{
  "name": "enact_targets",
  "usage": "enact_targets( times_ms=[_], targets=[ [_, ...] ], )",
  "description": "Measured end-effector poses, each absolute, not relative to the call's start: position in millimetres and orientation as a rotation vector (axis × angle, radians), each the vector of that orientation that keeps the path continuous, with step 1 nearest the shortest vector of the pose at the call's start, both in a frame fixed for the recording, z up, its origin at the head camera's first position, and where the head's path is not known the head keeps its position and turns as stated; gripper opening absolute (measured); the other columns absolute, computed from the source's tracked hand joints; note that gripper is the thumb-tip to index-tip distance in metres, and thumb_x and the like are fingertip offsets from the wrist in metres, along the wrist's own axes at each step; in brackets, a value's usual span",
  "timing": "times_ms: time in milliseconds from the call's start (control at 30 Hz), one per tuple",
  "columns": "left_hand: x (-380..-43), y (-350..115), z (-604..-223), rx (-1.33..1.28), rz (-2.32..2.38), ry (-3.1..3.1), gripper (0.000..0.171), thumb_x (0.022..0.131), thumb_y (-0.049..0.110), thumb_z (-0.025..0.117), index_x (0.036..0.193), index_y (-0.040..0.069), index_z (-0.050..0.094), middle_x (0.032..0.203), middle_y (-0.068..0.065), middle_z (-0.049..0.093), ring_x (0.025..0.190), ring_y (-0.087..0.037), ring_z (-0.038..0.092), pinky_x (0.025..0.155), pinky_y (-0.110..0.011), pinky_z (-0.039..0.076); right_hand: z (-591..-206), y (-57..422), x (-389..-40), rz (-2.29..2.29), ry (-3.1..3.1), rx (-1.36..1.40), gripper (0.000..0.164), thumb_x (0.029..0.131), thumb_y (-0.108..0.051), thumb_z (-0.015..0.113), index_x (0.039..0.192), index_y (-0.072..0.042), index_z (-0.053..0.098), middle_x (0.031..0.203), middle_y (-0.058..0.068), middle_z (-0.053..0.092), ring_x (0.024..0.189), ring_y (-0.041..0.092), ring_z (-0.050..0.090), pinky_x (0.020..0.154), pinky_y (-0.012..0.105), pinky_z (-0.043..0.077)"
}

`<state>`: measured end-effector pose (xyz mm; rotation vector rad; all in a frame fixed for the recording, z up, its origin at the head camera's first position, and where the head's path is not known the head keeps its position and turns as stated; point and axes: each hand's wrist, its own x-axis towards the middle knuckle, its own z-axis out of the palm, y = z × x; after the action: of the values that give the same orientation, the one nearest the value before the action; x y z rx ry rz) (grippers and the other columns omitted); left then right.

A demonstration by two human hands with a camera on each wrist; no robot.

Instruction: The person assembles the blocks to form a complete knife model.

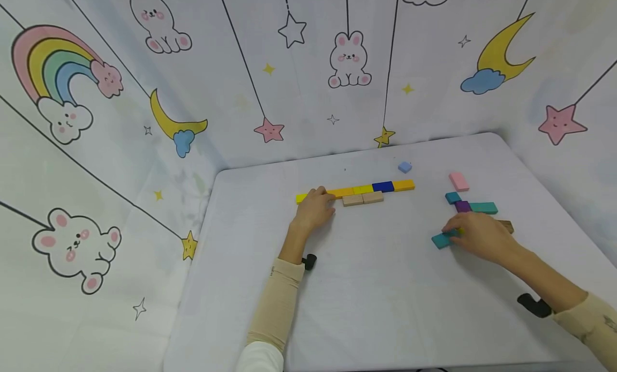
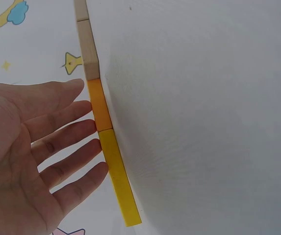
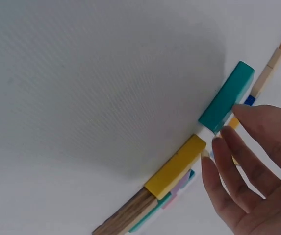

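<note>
My left hand [image 1: 315, 208] rests at the left end of a row of flat blocks, fingertips against the side of a yellow block [image 2: 120, 178] and an orange block [image 2: 100, 104]. Further right the row holds another yellow block [image 1: 363, 190], a dark blue block [image 1: 383, 187] and an orange block [image 1: 404, 185]. Two plain wooden blocks [image 1: 362, 199] lie along its near side. Over on the right, my right hand [image 1: 482, 235] has its thumb at the side of a teal block [image 3: 227, 97]. Its loosely bent fingers are close to a yellow block [image 3: 175, 165], which meets a brown wooden block [image 3: 128, 210].
Beyond my right hand lie a purple block [image 1: 463, 206], a long teal block [image 1: 483, 208], a small blue-green block [image 1: 452, 198] and a pink block [image 1: 459, 181]. A light blue block [image 1: 405, 167] sits near the back edge of the white table [image 1: 376, 307].
</note>
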<state>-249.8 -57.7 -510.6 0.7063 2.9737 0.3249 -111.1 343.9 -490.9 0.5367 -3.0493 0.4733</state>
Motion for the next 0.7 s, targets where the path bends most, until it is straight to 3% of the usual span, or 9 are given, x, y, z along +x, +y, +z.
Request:
enact_targets(
  times_ms=[400, 700],
  targets=[
    [-251.2, -59.1, -512.5, 0.704, 0.339, 2.965, 0.041, 0.102, 0.029, 0.069, 0.140, 0.015, 0.068, 0.133, -0.004, 0.060, 0.117, -0.022, 0.055, 0.101, -0.032, 0.051, -493.2, 345.1, -110.0, 0.429, -3.028, 0.598, 0.022, 0.075, -0.001, 0.090, 0.096, -0.006, 0.084, 0.103, 0.010, 0.077, 0.095, 0.033, 0.073, 0.074, 0.044, 0.062],
    [-249.1, -58.8, -509.7, 0.706, 0.349, 2.974, 0.040, 0.102, 0.028, 0.070, 0.140, 0.014, 0.068, 0.132, -0.005, 0.061, 0.116, -0.021, 0.056, 0.100, -0.032, 0.051, -498.2, 345.3, -115.5, 0.498, -3.017, 0.550, 0.020, 0.078, -0.002, 0.088, 0.098, -0.002, 0.083, 0.104, 0.013, 0.076, 0.097, 0.037, 0.072, 0.076, 0.048, 0.061]
  ],
)
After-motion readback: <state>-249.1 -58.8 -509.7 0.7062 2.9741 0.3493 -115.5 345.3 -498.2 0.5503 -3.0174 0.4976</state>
